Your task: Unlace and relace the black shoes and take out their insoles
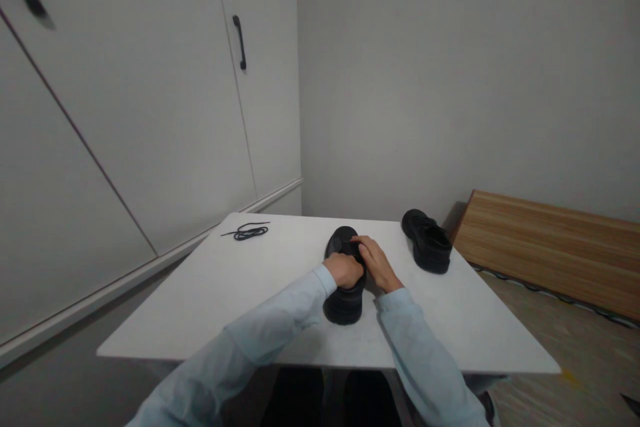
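Observation:
A black shoe (pixel 343 310) stands on the white table in front of me, its toe pointing away. My left hand (pixel 344 269) is closed at the shoe's opening, with its fingertips hidden in or behind the upper. Against the shoe's right side lies my right hand (pixel 379 265), its fingers bent over the lacing area and gripping there. A second black shoe (pixel 431 243) rests at the table's back right, apart from both hands. At the back left lies a bundled black shoelace (pixel 251 233) with loose ends sticking out.
The white table (pixel 210 307) reaches close to my legs. Pale cabinet doors (pixel 150 113) with black handles rise at the left, and a grey wall (pixel 450 80) stands behind. A wood-grain panel (pixel 545 247) is beyond the table's right edge.

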`<state>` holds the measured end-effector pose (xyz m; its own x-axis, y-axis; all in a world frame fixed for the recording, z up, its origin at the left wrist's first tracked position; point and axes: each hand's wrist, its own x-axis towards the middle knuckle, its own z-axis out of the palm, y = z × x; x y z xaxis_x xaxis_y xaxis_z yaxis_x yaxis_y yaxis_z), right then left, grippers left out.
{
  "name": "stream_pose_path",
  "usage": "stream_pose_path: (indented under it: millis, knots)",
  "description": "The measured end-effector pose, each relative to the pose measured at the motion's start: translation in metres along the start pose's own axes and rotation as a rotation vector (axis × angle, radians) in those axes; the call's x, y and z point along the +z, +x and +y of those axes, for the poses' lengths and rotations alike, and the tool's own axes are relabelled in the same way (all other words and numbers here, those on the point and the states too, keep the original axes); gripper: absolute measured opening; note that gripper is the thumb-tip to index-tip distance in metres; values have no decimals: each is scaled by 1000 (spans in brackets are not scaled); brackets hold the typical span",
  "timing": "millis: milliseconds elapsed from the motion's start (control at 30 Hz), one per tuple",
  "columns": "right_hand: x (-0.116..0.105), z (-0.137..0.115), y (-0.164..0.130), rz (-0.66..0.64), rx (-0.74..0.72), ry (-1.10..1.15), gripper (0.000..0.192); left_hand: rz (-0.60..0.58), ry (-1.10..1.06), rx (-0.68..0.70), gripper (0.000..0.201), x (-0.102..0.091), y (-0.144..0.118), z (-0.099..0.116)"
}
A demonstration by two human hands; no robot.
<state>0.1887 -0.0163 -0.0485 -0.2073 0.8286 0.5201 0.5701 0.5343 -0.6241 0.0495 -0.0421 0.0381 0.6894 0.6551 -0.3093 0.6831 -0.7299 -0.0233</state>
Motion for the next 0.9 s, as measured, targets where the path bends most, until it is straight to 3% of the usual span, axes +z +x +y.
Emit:
stream_pose_path:
  millis: [100,200,533,733,900]
  knots:
    - [0,-1,0,0,-3,0,36,-46,10,-22,30,-1,-2,1]
    - [-1,-3,-1,-1,-4,1,36,-17,17,-17,29,-1,-4,1]
    - [-1,-3,-1,-2,12,1,35,260,-37,-28,23,-1,-17,-3]
    - [1,0,0,6,5,5,34,257,-46,-37,9,-14,-24,-9]
    - [1,-1,0,1,-6,-1,36,289,-96,-40,20,-14,-21,-24]
